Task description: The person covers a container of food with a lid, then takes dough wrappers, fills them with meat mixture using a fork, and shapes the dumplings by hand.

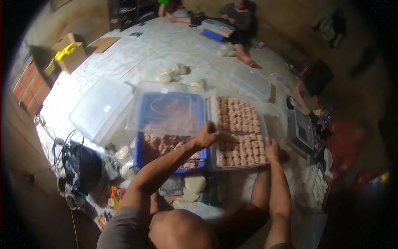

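Observation:
A clear tray (213, 155) holds rows of small pinkish-brown pieces, split into two blocks. My left hand (206, 136) is closed at its left side, beside the blue container; what its fingers grip is too small to tell. At the tray's right edge, my right hand (271, 150) has its fingers closed on the rim. Left of the tray, the blue container (205, 108) has a loose pinkish mixture in it. A see-through lid (139, 89) lies over the container's upper part. Just below the container are a grey scale-like device (171, 186) and pale round discs (195, 183).
Another clear lid (101, 106) lies at the left, and one (251, 81) lies at the upper right. A dark bag (83, 168) is at the lower left. A person (240, 18) sits at the back beside a blue-based container (212, 34). Another person's foot (297, 91) shows at the right.

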{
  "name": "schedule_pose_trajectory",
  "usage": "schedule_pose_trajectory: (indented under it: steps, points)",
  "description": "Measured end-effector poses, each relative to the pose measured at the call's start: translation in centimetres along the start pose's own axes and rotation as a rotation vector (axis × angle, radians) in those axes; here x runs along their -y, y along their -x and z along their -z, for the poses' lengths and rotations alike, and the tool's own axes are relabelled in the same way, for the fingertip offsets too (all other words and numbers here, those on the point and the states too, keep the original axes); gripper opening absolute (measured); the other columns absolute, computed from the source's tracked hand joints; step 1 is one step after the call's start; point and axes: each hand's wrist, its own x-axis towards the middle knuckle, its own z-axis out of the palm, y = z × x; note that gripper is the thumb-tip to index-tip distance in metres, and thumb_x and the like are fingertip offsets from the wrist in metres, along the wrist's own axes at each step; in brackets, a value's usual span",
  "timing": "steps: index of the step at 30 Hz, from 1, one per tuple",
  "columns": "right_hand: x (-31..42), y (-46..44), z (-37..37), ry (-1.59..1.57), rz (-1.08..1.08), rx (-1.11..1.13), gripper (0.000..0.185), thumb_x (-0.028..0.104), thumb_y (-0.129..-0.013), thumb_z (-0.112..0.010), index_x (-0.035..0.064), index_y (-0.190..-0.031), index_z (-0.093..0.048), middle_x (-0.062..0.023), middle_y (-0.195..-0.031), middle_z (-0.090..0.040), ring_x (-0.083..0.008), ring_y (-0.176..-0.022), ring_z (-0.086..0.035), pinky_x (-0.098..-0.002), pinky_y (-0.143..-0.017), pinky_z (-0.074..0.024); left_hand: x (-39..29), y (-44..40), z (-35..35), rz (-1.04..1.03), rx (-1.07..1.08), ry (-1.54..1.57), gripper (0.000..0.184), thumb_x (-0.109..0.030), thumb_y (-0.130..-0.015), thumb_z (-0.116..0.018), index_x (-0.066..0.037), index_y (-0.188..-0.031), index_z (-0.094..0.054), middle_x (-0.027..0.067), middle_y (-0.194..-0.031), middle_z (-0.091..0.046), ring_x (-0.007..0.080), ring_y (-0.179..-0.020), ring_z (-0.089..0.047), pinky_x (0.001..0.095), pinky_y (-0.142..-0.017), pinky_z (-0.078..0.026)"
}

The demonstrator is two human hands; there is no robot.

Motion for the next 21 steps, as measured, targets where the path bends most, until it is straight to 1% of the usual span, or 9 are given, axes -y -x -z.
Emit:
schedule_pose_trajectory:
  steps: [2,4,6,9,10,13,15,17,21]
  points:
    - [0.7,0.1,1.2,0.064,0.058,-0.022,0.049,0.041,-0.104,-0.048,-0.0065,-0.108,-0.06,-0.0254,-0.102,-0.065,-0.0414,-0.093,-0.061,-0.0462,-0.085,-0.0459,-2.0,0.9,0.6,-0.035,-0.039,0.129,0.037,-0.027,-0.087,-0.07,0.003,-0.105,-0.057,0.0123,-0.087,-0.06,0.0192,-0.084,-0.055,0.037,-0.074,-0.049]
    - [0.8,-1.1,2.1,-0.015,0.036,-0.027,0.055,0.043,-0.103,-0.049,-0.0084,-0.115,-0.063,-0.0257,-0.109,-0.066,-0.0385,-0.1,-0.062,-0.0407,-0.086,-0.048,-4.8,1.5,2.0,-0.088,-0.046,0.38,0.031,-0.023,-0.09,-0.067,0.003,-0.105,-0.057,0.0116,-0.092,-0.062,0.0187,-0.086,-0.057,0.0342,-0.076,-0.049]
    - [7.3,-0.5,5.5,0.041,-0.004,0.099,0.057,0.045,-0.102,-0.05,-0.0079,-0.117,-0.063,-0.0255,-0.11,-0.066,-0.0393,-0.102,-0.063,-0.0412,-0.089,-0.0481,-5.7,0.3,4.3,-0.118,-0.126,0.354,0.031,-0.028,-0.094,-0.071,0.0,-0.098,-0.058,0.0054,-0.084,-0.059,0.0116,-0.077,-0.053,0.0295,-0.065,-0.047]
    - [10.2,-3.2,3.0,-0.227,0.031,0.103,0.057,0.046,-0.102,-0.049,-0.0071,-0.119,-0.063,-0.027,-0.117,-0.065,-0.0412,-0.111,-0.062,-0.0456,-0.094,-0.0473,-6.8,-1.0,10.7,0.0,-0.143,0.344,0.027,-0.026,-0.094,-0.07,-0.001,-0.098,-0.059,0.0034,-0.081,-0.061,0.0101,-0.069,-0.052,0.0273,-0.057,-0.043]
    - [12.8,-3.1,2.2,-0.146,0.036,0.087,0.057,0.046,-0.102,-0.048,-0.0069,-0.119,-0.063,-0.0274,-0.119,-0.065,-0.0416,-0.113,-0.061,-0.0474,-0.096,-0.0464,-7.5,-0.6,12.9,0.031,-0.163,0.415,0.023,-0.024,-0.094,-0.07,-0.002,-0.098,-0.061,0.0012,-0.076,-0.06,0.0088,-0.06,-0.05,0.0256,-0.051,-0.038]
    - [20.8,-1.1,-2.5,-0.08,0.075,0.04,0.056,0.045,-0.102,-0.046,-0.0066,-0.117,-0.064,-0.0284,-0.121,-0.064,-0.0424,-0.113,-0.062,-0.0497,-0.096,-0.046,-6.7,-0.2,18.8,0.198,-0.262,0.355,0.02,-0.022,-0.089,-0.068,-0.003,-0.093,-0.067,-0.0006,-0.065,-0.051,0.009,-0.053,-0.045,0.0261,-0.049,-0.034]
    - [24.5,-1.1,-5.5,-0.032,0.085,0.167,0.057,0.045,-0.102,-0.046,-0.0067,-0.114,-0.065,-0.0308,-0.116,-0.064,-0.0436,-0.111,-0.062,-0.0497,-0.096,-0.047,-5.6,0.4,22.2,0.226,-0.376,0.325,0.022,-0.023,-0.09,-0.067,-0.001,-0.095,-0.068,-0.0002,-0.064,-0.05,0.0112,-0.053,-0.045,0.0279,-0.05,-0.036]
    - [27.1,-0.9,-10.1,-0.2,0.107,0.103,0.056,0.045,-0.099,-0.05,-0.008,-0.1,-0.068,-0.0318,-0.103,-0.067,-0.044,-0.103,-0.065,-0.0482,-0.089,-0.0488,-2.6,0.2,25.5,0.213,-0.467,0.241,0.025,-0.023,-0.091,-0.065,0.0,-0.099,-0.068,0.0006,-0.064,-0.049,0.0125,-0.054,-0.045,0.0295,-0.051,-0.038]
    - [31.5,-1.3,-15.6,-0.167,0.14,0.14,0.053,0.041,-0.1,-0.05,-0.0087,-0.109,-0.064,-0.0312,-0.114,-0.065,-0.045,-0.11,-0.062,-0.0508,-0.096,-0.0479,4.1,1.0,30.6,0.12,-0.515,0.046,0.042,-0.036,-0.088,-0.069,0.004,-0.101,-0.065,0.0015,-0.069,-0.05,0.0129,-0.057,-0.047,0.033,-0.054,-0.042]
